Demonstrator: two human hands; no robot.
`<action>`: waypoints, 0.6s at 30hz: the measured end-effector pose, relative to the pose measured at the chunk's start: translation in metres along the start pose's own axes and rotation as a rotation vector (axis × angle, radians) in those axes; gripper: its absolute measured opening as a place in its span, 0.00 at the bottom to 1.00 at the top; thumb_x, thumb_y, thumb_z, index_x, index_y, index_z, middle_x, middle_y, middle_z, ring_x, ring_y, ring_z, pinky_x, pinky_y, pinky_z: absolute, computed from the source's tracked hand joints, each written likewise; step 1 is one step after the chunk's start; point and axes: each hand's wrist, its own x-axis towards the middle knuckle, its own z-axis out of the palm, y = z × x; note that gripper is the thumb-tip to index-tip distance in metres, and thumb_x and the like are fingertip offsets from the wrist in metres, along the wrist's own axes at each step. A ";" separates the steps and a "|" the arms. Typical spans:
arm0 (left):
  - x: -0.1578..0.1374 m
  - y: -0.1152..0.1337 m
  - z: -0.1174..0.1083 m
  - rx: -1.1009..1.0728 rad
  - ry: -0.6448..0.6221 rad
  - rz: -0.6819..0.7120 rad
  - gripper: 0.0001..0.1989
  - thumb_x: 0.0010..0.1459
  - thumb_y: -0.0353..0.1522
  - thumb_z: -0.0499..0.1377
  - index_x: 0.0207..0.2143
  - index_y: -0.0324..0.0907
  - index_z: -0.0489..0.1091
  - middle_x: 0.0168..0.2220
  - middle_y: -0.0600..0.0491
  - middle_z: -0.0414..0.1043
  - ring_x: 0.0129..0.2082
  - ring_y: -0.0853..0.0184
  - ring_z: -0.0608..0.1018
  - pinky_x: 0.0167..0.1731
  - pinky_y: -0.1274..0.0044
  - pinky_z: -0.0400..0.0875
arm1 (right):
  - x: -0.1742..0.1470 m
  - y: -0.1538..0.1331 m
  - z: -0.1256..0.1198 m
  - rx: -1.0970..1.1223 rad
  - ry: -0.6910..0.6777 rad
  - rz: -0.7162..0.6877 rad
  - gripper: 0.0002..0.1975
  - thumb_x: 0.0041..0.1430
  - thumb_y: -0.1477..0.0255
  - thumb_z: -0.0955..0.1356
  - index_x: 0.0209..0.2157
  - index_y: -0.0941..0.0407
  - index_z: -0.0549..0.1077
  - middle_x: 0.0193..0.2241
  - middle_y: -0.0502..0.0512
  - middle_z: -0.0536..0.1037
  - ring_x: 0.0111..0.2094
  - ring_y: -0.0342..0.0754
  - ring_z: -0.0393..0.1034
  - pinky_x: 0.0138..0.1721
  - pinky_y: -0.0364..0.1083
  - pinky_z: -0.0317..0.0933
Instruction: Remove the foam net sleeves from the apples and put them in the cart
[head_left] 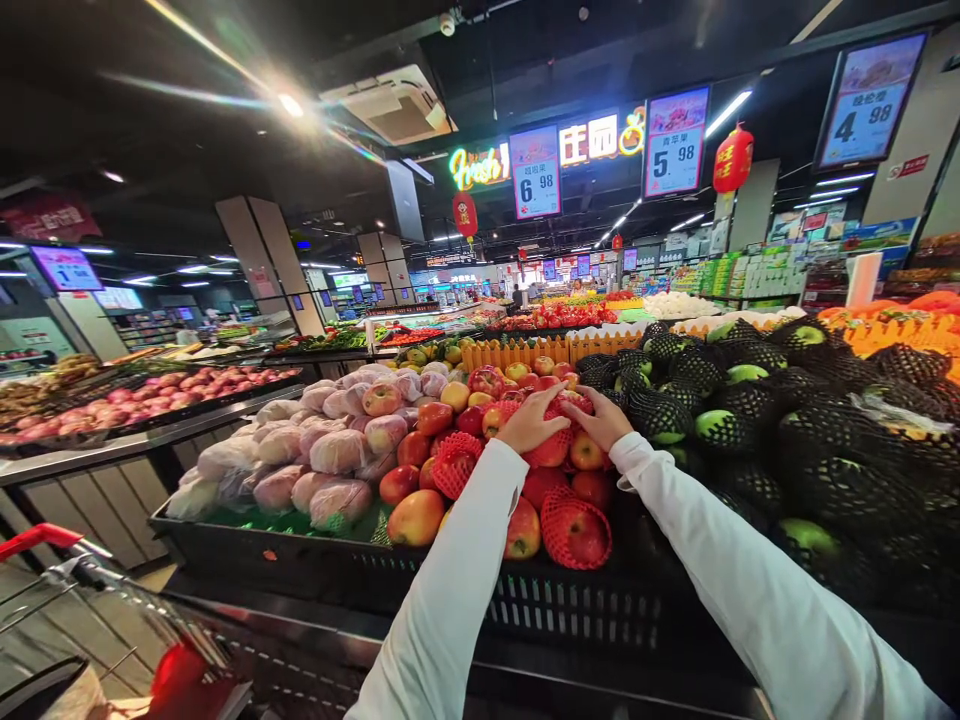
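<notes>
My left hand reaches over a heap of red apples, its fingers stretched out and apart. Close beside it, my right hand rests over the same heap, fingers spread and pointing inward. Between and below the two hands sits an apple in a red foam net, partly covered by the fingers; no firm grip on it shows. Nearer to me lie another netted apple and a bare red-yellow apple. White sleeves cover both my forearms.
A black crate holds the apples. To their left are pale wrapped fruits, to the right green fruits in black nets. A shopping cart stands at lower left. Price screens hang overhead.
</notes>
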 end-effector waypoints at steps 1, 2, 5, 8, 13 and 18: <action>0.000 0.000 0.000 0.012 -0.003 -0.009 0.32 0.56 0.33 0.59 0.63 0.40 0.60 0.64 0.46 0.59 0.66 0.58 0.60 0.67 0.65 0.48 | 0.001 0.002 0.001 -0.013 -0.016 -0.026 0.30 0.60 0.58 0.68 0.59 0.59 0.67 0.54 0.65 0.71 0.55 0.55 0.68 0.57 0.52 0.59; 0.000 0.000 0.001 0.024 -0.002 -0.015 0.32 0.56 0.33 0.59 0.63 0.39 0.60 0.65 0.45 0.58 0.66 0.58 0.60 0.67 0.65 0.49 | 0.002 0.004 0.002 -0.031 -0.035 -0.037 0.30 0.58 0.59 0.69 0.59 0.58 0.67 0.54 0.65 0.71 0.55 0.55 0.68 0.57 0.53 0.59; -0.001 0.001 0.002 0.040 0.026 -0.014 0.32 0.56 0.34 0.59 0.63 0.38 0.60 0.64 0.44 0.59 0.65 0.58 0.61 0.66 0.64 0.50 | 0.006 0.010 0.004 -0.049 -0.074 -0.013 0.29 0.59 0.60 0.69 0.60 0.55 0.68 0.53 0.63 0.72 0.54 0.56 0.68 0.56 0.53 0.61; -0.001 0.002 0.004 0.022 0.072 -0.009 0.32 0.55 0.34 0.60 0.62 0.39 0.62 0.63 0.43 0.61 0.64 0.58 0.63 0.66 0.64 0.51 | 0.010 0.013 0.003 -0.013 -0.074 0.055 0.26 0.61 0.58 0.67 0.58 0.53 0.70 0.52 0.60 0.75 0.52 0.54 0.70 0.55 0.52 0.61; 0.000 0.002 0.008 0.109 0.111 -0.148 0.29 0.59 0.36 0.56 0.62 0.35 0.62 0.62 0.40 0.61 0.64 0.55 0.64 0.65 0.62 0.53 | 0.012 0.014 -0.003 -0.012 -0.021 0.177 0.22 0.64 0.56 0.62 0.50 0.53 0.77 0.45 0.58 0.79 0.48 0.56 0.74 0.50 0.50 0.64; 0.012 0.000 0.015 0.255 0.046 -0.244 0.25 0.61 0.31 0.51 0.60 0.34 0.64 0.60 0.39 0.64 0.62 0.52 0.65 0.64 0.59 0.53 | 0.012 0.010 -0.008 -0.043 -0.022 0.204 0.24 0.64 0.56 0.62 0.51 0.54 0.77 0.48 0.60 0.78 0.52 0.60 0.71 0.51 0.52 0.63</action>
